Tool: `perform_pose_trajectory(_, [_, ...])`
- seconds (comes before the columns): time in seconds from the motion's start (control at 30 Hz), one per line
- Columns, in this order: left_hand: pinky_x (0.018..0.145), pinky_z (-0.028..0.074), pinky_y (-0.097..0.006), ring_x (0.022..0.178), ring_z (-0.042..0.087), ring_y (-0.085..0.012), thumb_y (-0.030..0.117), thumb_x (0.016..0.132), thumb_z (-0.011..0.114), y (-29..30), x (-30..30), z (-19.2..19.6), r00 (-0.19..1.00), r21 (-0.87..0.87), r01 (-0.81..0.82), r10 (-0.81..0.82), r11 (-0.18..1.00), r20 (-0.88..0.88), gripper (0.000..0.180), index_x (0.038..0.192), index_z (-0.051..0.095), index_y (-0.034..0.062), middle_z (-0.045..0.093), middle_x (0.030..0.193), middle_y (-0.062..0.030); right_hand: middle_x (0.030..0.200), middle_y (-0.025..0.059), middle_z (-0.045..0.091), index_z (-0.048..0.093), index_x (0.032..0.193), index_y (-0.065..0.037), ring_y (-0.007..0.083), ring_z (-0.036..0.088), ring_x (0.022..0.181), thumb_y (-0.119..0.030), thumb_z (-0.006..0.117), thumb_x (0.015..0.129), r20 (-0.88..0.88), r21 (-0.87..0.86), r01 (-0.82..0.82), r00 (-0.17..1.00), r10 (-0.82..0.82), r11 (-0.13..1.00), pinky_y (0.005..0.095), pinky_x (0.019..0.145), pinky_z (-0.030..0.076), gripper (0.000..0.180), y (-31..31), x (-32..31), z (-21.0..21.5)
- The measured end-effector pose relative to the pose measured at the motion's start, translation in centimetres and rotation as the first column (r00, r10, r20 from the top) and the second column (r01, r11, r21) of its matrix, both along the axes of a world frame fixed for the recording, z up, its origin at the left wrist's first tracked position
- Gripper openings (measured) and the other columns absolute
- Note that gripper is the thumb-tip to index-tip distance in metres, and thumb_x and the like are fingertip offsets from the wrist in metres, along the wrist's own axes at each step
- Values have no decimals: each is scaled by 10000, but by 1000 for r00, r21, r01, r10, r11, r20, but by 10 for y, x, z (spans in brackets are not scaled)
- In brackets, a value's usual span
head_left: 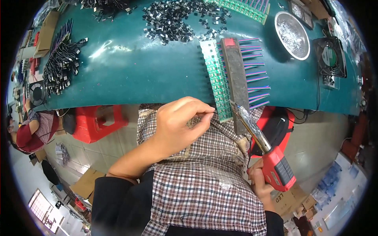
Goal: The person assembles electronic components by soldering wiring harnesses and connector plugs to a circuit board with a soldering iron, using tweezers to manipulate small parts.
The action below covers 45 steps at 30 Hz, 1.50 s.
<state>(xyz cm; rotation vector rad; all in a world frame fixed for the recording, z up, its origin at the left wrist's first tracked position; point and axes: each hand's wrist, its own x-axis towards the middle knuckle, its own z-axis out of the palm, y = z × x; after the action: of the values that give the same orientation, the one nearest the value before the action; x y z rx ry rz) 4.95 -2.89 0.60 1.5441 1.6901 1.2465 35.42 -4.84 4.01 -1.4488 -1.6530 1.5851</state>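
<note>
Circuit-board strip (215, 72): lying at 1 o'clock from the left hand (181, 121), its long axis running from just short of 12 to just short of 6, its lower end overhanging the teal surface (138, 74).
Dark bar (237, 74): lying along the strip's 3 o'clock side, coloured wires (256, 74) fanning out beyond.
Nearer hand: the left is sitting closer, thumb and forefinger almost meeting beside the strip's lower corner; from my remote view, I am failing to tell whether anything thin is resting between them.
Soldering iron (278, 170): the right hand (258, 182) is grasping its red handle, the metal tip (233, 104) pointing towards 11 o'clock, near the strip's lower end.
</note>
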Motion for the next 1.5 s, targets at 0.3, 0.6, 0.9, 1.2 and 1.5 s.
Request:
perform_pose_trajectory(0.3, [592, 550, -297, 683, 702, -185, 7, 748, 772, -3, 10, -7, 1000, -1, -3, 3, 1000, 7, 143, 859, 691, 50, 704, 819, -56, 696, 50, 530, 533, 1145, 47, 122, 466, 571, -38, 563, 956, 62, 61, -102, 993, 98, 993, 294, 563, 409, 209, -15, 17, -3])
perform_pose_trajectory(0.6, [633, 591, -258, 726, 711, -175, -73, 752, 761, -2, 9, -5, 1000, -60, 23, -23, 998, 8, 150, 865, 697, 1, 710, 838, -100, 715, 50, 544, 535, 1166, 42, 123, 486, 589, -60, 612, 945, 35, 59, -155, 988, 153, 986, 293, 580, 425, 255, -10, 18, 0])
perform_pose_trajectory(0.9, [632, 596, -258, 734, 711, -169, -66, 754, 758, -2, 11, -7, 999, -54, 33, -33, 998, -7, 141, 864, 693, -5, 708, 844, -99, 730, 63, 555, 580, 944, 21, 145, 511, 604, -79, 632, 918, 72, 33, -156, 986, 153, 987, 283, 566, 423, 115, -1, 9, 4])
perform_pose_trajectory(1.2, [630, 593, -252, 723, 709, -159, -64, 757, 753, -1, 11, -8, 1000, -57, 29, -28, 998, 9, 137, 867, 692, -7, 706, 842, -97, 747, 74, 547, 549, 994, 28, 146, 514, 618, -37, 593, 921, 96, 29, -146, 985, 143, 989, 288, 566, 430, 107, -3, 6, 4])
perform_pose_trajectory(1.5, [630, 586, -249, 717, 705, -154, -56, 762, 753, -1, 12, -8, 1000, -67, 27, -26, 997, 16, 131, 866, 690, -5, 703, 838, -93, 733, 77, 551, 564, 961, 20, 153, 515, 600, -44, 600, 919, 82, -4, -73, 994, 73, 997, 294, 563, 430, 86, -11, 18, 1])
